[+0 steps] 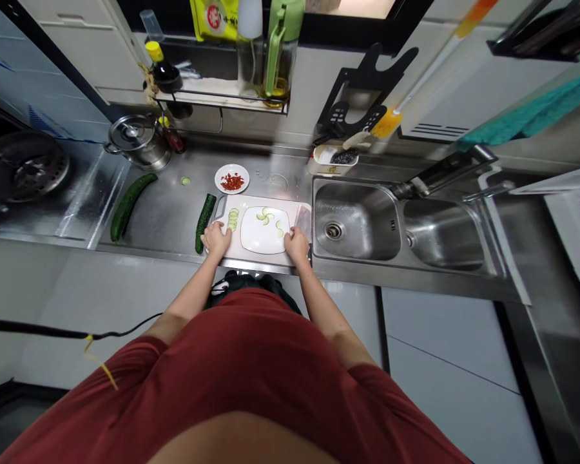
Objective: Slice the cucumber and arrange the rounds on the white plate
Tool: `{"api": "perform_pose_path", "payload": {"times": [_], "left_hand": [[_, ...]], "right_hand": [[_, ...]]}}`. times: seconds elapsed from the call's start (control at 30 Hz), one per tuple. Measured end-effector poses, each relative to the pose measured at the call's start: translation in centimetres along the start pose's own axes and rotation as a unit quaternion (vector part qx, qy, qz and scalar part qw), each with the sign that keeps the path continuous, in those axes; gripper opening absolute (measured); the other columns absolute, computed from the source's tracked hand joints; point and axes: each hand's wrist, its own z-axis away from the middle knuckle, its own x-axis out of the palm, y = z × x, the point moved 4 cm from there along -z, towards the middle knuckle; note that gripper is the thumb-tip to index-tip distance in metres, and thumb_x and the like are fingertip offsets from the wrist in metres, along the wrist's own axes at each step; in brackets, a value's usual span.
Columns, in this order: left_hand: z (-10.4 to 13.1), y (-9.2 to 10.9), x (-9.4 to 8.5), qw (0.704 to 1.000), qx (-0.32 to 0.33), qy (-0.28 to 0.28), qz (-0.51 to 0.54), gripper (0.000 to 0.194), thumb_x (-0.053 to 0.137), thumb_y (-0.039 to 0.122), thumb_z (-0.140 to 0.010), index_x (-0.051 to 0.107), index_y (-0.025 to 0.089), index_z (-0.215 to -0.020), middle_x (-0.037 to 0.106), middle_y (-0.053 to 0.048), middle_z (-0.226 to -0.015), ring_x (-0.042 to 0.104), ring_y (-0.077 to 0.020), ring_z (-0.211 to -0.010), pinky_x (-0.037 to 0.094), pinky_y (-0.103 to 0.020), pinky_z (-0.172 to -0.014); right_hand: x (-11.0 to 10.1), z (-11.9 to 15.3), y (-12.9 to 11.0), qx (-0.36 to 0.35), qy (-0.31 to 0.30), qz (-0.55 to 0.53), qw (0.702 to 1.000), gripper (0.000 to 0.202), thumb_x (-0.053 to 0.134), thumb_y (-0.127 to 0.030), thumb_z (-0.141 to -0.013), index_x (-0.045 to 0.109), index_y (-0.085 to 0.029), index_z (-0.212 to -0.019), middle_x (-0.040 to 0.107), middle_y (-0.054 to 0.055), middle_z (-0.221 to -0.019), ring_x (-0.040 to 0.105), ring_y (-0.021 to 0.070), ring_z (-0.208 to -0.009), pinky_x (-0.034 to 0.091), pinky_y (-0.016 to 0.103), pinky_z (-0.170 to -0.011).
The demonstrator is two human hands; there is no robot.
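Observation:
A white plate [257, 240] lies on the pale cutting board [236, 256], with thin cucumber slices [265, 215] laid out on it. My right hand [296, 246] is at the plate's right rim, thumb and fingers closed about the edge, close to a few more slices. Over the left end of the board rests my left hand [216, 240], thumb apart from the fingers. Beside that thumb is an overlapping row of cucumber slices [232, 219]. Just left of the board lies a cut cucumber [205, 222]. A knife blade [303, 217] appears to lie at the board's right end.
Behind the board stands a small plate [231, 168] of chopped red pieces. A whole cucumber [129, 207] and a steel pot [140, 143] are to the left. The double sink [357, 219] borders the board on the right. A bottle shelf [222, 96] hangs above.

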Motion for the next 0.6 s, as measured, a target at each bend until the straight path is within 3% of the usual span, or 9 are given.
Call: {"api": "perform_pose_path", "payload": {"times": [0.17,0.6], "left_hand": [[-0.17,0.15,0.45,1.0,0.002,-0.003,-0.013,0.032,0.058,0.044,-0.079,0.059,0.022,-0.103,0.061,-0.011,-0.114,0.051,-0.0327,-0.108,0.032,-0.047,-0.093],[-0.59,0.36,1.09,1.0,-0.004,-0.009,0.012,0.021,0.057,0.037,-0.081,0.063,0.022,-0.095,0.061,-0.011,-0.112,0.051,-0.0312,-0.109,0.033,-0.045,-0.093]], "right_hand": [[-0.14,0.02,-0.01,-0.023,0.029,-0.018,0.999,0.039,0.042,-0.032,-0.089,0.056,-0.017,-0.122,0.064,0.01,-0.105,0.058,0.0238,-0.094,0.042,0.033,-0.084],[0.21,0.17,0.73,-0.037,0.063,-0.046,0.996,0.039,0.041,-0.03,-0.086,0.06,-0.015,-0.117,0.064,0.009,-0.098,0.056,0.0226,-0.086,0.041,0.031,-0.079]]}}
